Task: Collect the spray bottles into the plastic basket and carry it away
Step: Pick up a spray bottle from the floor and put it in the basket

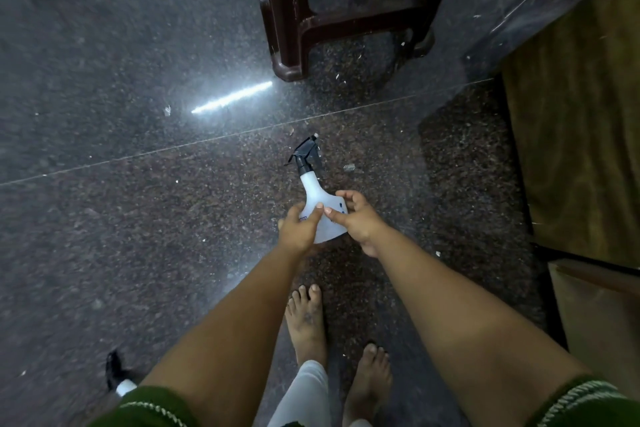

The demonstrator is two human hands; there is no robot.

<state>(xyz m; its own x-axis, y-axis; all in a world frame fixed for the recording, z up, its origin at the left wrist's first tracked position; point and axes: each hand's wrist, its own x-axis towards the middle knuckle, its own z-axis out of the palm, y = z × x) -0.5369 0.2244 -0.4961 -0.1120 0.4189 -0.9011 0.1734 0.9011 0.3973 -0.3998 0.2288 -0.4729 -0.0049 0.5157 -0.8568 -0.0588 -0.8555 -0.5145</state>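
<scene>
Overhead, a barefoot person holds a white spray bottle (320, 208) with a black trigger head above a speckled granite floor (138, 184). The left hand (300, 229) wraps the bottle's wide base while the right hand (356, 218) pinches its shoulder, nozzle pointing away. A second spray bottle (119, 378) lies on the floor beside the left sleeve, partly hidden. A dark brown plastic stool (311, 24) stands ahead, well apart from the hands.
</scene>
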